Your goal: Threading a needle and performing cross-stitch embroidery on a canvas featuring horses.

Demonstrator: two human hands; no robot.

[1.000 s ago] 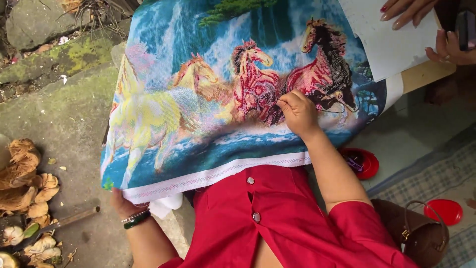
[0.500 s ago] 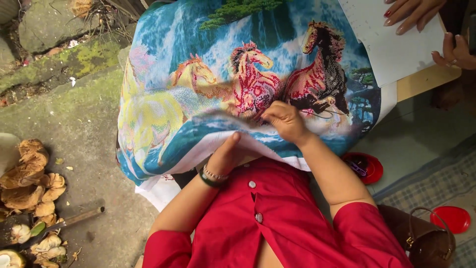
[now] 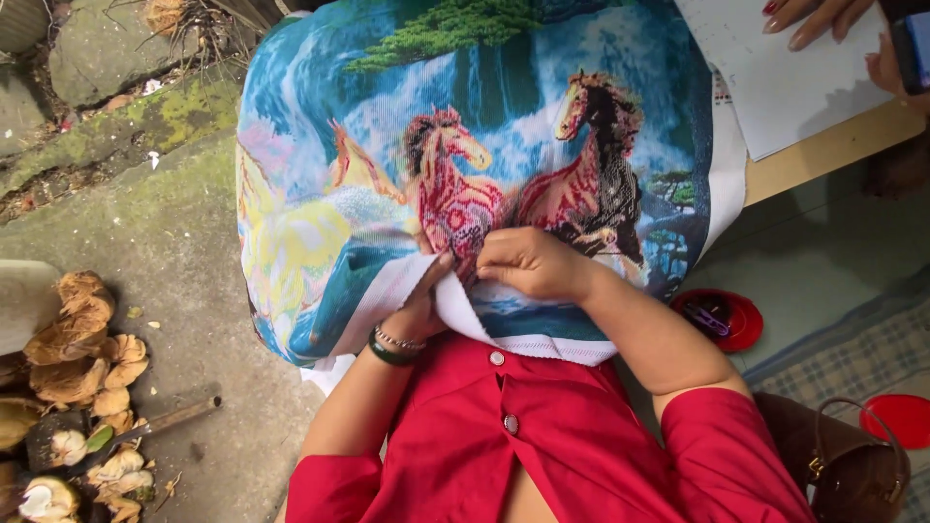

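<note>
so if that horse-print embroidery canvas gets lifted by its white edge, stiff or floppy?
Probably floppy: the horse-print embroidery canvas drapes over the lap and curves down at its sides. Its white edge folds up where the left hand and right hand pinch it, so it likely bunches rather than staying flat. Likely light; fingertips alone raise it.

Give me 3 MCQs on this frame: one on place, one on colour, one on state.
1. Where is the left hand?
A. at the near white edge of the embroidery cloth
B. on the brown handbag
C. on the coconut husks

2. What colour is the person's shirt?
A. blue
B. red
C. white

3. How does the right hand stand?
A. flat and open
B. off the cloth
C. fingers curled, pinching at the cloth

Answers:
1 A, its fingers lift the hem by the wrist bracelets.
2 B, red with buttons.
3 C, knuckles bent on the fabric below the red horses.
</note>
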